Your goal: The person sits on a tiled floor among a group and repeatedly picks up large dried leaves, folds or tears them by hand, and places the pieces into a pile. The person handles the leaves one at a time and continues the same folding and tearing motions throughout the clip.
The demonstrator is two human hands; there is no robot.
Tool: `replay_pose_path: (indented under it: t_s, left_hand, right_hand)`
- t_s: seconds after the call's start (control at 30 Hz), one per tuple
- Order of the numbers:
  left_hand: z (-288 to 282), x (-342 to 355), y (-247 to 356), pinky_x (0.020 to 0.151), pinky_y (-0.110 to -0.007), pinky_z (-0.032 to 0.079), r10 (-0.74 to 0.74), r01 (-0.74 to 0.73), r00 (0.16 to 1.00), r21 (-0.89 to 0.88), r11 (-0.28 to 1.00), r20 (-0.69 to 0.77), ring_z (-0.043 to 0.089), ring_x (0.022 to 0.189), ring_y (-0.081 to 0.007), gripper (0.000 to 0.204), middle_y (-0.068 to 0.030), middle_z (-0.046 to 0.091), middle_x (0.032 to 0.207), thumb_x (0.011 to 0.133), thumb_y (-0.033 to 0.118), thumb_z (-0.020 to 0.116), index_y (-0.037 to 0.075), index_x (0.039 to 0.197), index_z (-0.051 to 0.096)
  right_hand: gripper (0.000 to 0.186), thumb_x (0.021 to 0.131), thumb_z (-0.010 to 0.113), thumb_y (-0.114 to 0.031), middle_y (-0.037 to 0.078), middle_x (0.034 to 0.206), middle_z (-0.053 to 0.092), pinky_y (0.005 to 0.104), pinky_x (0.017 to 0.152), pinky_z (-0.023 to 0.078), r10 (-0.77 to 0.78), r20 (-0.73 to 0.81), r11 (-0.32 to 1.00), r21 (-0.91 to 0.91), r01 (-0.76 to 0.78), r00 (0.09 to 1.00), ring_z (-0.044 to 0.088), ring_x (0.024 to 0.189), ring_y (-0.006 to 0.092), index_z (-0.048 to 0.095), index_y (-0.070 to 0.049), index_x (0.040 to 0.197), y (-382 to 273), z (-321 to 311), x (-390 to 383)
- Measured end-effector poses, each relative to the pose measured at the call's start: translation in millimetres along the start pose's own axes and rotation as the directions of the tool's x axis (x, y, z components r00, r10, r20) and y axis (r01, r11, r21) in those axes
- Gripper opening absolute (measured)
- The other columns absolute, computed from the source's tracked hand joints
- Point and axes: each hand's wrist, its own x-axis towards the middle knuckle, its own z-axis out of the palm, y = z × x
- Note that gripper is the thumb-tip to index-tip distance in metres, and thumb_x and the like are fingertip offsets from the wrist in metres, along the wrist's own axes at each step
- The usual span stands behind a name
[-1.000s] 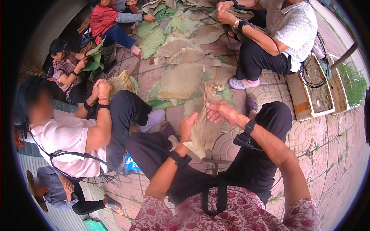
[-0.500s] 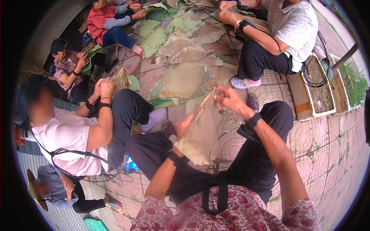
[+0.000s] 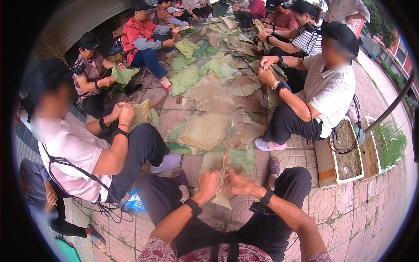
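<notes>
My left hand (image 3: 208, 185) and my right hand (image 3: 239, 184) are close together between my knees, both closed on one dried lotus leaf (image 3: 223, 200). The leaf is pale tan and folded, narrowing upward between the hands; its lower part hangs beneath them. My fingers partly hide it. Just beyond, more flattened leaves lie on the paving, among them a broad tan leaf (image 3: 205, 132) and a greener leaf (image 3: 242, 160).
Co-workers sit along both sides of a long spread of leaves (image 3: 218, 67), several handling leaves. At left, a person in a pink shirt (image 3: 74, 153) sits close by. Planter boxes (image 3: 349, 153) with soil stand at right. A blue-and-white packet (image 3: 136, 201) lies near my left leg.
The view has tilted up, showing more people at the far end. My left hand, hidden behind the leaf before, now shows beside my right, and the leaf is gathered narrower between them.
</notes>
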Motion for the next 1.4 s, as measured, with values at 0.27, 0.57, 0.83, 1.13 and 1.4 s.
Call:
replay_pose_path:
  t_s: [0.27,0.57,0.83,1.13,1.4]
  left_hand:
    - [-19.0,8.5,28.3,0.066,-0.054,0.052,-0.014,0.016,0.999,0.041,0.999,-0.037,0.066,0.072,-0.0438,0.016,-0.0238,0.066,0.073,0.081,0.010,0.058,-0.001,0.092,0.061]
    - [-9.3,20.6,15.9,0.064,-0.056,0.049,-0.037,0.029,0.994,-0.079,0.996,-0.100,0.064,0.072,-0.0473,0.017,-0.0266,0.065,0.074,0.082,0.009,0.058,-0.003,0.093,0.062]
    - [-17.6,19.9,29.2,0.068,-0.056,0.049,0.062,-0.060,0.998,-0.058,0.997,0.026,0.064,0.076,-0.0468,0.011,-0.0270,0.065,0.076,0.077,0.006,0.058,-0.003,0.083,0.061]
    - [2.5,12.4,22.5,0.068,-0.056,0.049,0.129,-0.124,0.990,-0.083,0.989,0.064,0.064,0.075,-0.0464,0.008,-0.0258,0.065,0.075,0.076,0.005,0.058,-0.002,0.080,0.061]
    - [2.7,13.6,22.6,0.063,-0.057,0.046,0.149,-0.155,0.988,-0.187,0.970,-0.043,0.060,0.067,-0.0472,0.016,-0.0279,0.059,0.067,0.086,0.007,0.048,-0.002,0.079,0.059]
  right_hand:
    - [0.049,0.074,0.063,-0.009,0.026,0.092,0.065,0.0507,0.071,0.050,-0.066,-0.261,0.935,-0.354,-0.032,0.963,0.064,0.081,0.0436,0.046,0.002,0.118,6.7,13.9,16.2]
    - [0.069,0.074,0.064,-0.010,0.026,0.095,0.060,0.0508,0.078,0.050,-0.388,-0.350,0.864,-0.461,0.203,0.852,0.061,0.092,0.0452,0.033,-0.003,0.136,-24.5,19.2,10.8]
    - [0.034,0.075,0.061,-0.002,0.021,0.094,0.059,0.0477,0.076,0.049,-0.315,-0.300,0.857,-0.497,0.135,0.900,0.060,0.092,0.0421,0.051,0.001,0.108,1.1,3.9,20.5]
    - [0.019,0.075,0.059,-0.003,0.020,0.087,0.061,0.0471,0.070,0.050,-0.395,-0.236,0.762,-0.624,0.173,0.888,0.062,0.081,0.0405,0.053,-0.002,0.093,1.9,-1.8,9.5]
    - [0.008,0.082,0.058,-0.007,0.020,0.081,0.065,0.0487,0.066,0.051,-0.317,-0.413,0.926,-0.330,0.185,0.854,0.064,0.074,0.0407,0.062,-0.003,0.089,15.6,-6.7,16.3]
